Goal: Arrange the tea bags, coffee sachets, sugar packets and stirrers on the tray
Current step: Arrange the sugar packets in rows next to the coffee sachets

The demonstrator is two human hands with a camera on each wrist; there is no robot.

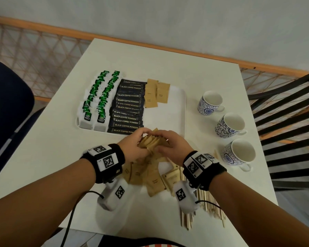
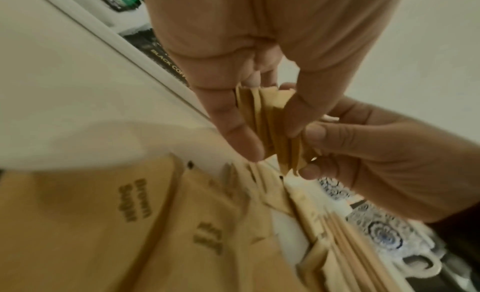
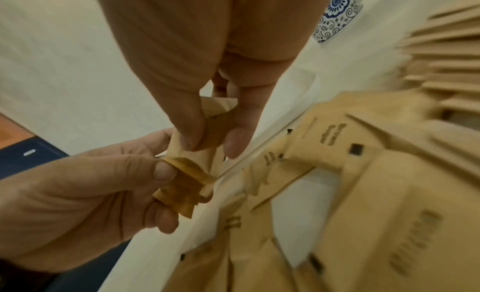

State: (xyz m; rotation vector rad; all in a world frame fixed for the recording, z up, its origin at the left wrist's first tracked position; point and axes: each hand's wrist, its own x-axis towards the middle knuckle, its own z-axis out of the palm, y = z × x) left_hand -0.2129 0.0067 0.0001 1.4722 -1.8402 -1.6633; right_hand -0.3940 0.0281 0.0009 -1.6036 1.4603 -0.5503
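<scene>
Both my hands pinch one fanned stack of brown paper sugar packets (image 1: pixel 154 141) — left hand (image 1: pixel 135 145), right hand (image 1: pixel 169 146) — just above the white tray (image 1: pixel 177 111)'s near edge. Flat wooden stirrers (image 1: pixel 203 207) lie near-right; three patterned cups (image 1: pixel 228 124) stand right.

Brown sugar packets (image 1: pixel 152 141) bunched between both hands; tea bags (image 1: pixel 98 98), coffee sachets (image 1: pixel 128 107) rowed on tray (image 1: pixel 177 111).

Black wristbands (image 1: pixel 114 158), white marker-tagged camera pods (image 1: pixel 114 195), black cable (image 1: pixel 73 211).
</scene>
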